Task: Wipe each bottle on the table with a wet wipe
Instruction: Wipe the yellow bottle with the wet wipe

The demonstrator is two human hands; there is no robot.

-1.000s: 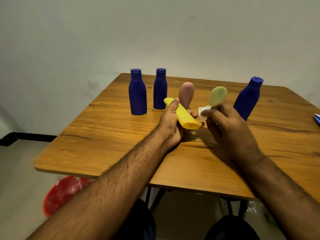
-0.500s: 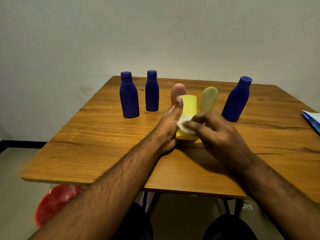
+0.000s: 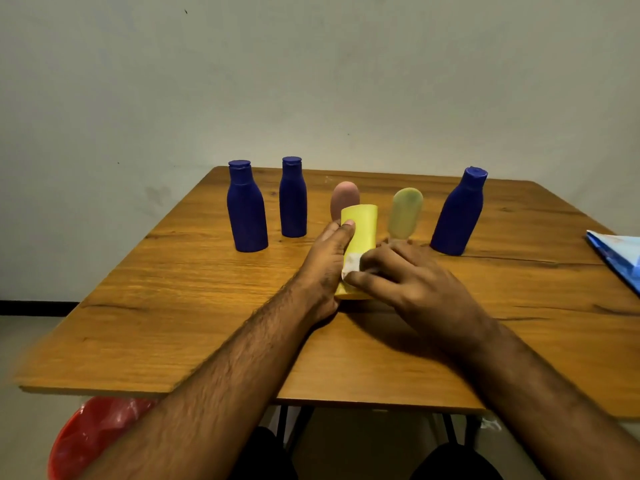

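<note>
**Yellow bottle, mid-wipe, centre of frame**

Item: yellow bottle, held over the wooden desk at centre frame, long axis pointing away from the viewer.

Hands: left hand grips the bottle from its left side, thumb lying along the top face, fingers curled beneath. Right hand pinches a white wet wipe against the bottle's near end, fingers bent over it.

Handling, as judged: smooth plastic, probably light and fairly stiff; likely slick once wetted, so a wrap-around hold at mid-body suits better than a fingertip hold. Not fragile.

Others awaiting or finished, which cannot be told: two dark blue bottles upright at left of centre; a third blue bottle right of centre; a pink bottle and a pale green bottle standing just behind the hands.

Sundries: blue packet at right edge; red basin under the desk, lower left.
</note>
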